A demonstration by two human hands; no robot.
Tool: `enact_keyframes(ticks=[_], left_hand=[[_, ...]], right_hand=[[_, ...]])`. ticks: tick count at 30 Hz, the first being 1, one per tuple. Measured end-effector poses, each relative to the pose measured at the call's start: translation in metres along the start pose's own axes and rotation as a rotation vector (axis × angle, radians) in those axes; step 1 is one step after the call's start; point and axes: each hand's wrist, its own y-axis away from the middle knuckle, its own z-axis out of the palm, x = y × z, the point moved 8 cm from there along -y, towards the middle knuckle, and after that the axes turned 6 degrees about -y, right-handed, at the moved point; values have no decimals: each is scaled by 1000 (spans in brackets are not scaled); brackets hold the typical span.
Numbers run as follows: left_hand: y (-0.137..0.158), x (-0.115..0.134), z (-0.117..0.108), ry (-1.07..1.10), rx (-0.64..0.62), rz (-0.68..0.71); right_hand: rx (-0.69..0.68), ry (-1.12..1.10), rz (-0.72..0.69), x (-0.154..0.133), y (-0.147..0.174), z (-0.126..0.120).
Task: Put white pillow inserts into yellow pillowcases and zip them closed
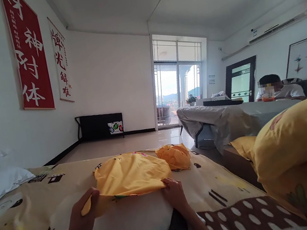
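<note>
A yellow pillowcase (130,173) lies partly over the far end of a white pillow (130,227) on the bed. My left hand (84,205) is closed on the near left corner of the pillowcase, which sticks out past the fingers. On the near right edge, my right hand (173,191) pinches the same cloth. The white pillow stretches toward me between my forearms, with a dark patch near my right wrist. Just beyond the pillowcase sits a crumpled orange-yellow cloth (174,156), apart from both hands.
Under everything spreads a beige patterned bed cover (216,182). A yellow pillow (300,138) rises close on the right, and white bedding (1,182) lies at left. Farther off stand a plastic-covered table (224,119), a seated person (292,90) and a black low rack (97,126).
</note>
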Motion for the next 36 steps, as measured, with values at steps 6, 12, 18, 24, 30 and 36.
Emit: enact_keyframes(ticks=[6, 12, 18, 24, 30, 36], left_hand=[[19, 22, -1, -72, 18, 355], [39, 33, -2, -121, 71, 611], [32, 53, -6, -46, 63, 444], [9, 16, -4, -77, -13, 64], [-6, -16, -18, -62, 68, -47], [-16, -10, -37, -164, -56, -39]], right_hand=[[102, -82, -267, -46, 15, 0], [37, -68, -133, -24, 7, 17], [156, 54, 53, 28, -14, -25], [-116, 131, -87, 16, -7, 14], [197, 4, -46, 10, -14, -49], [284, -446, -166, -30, 3, -102]])
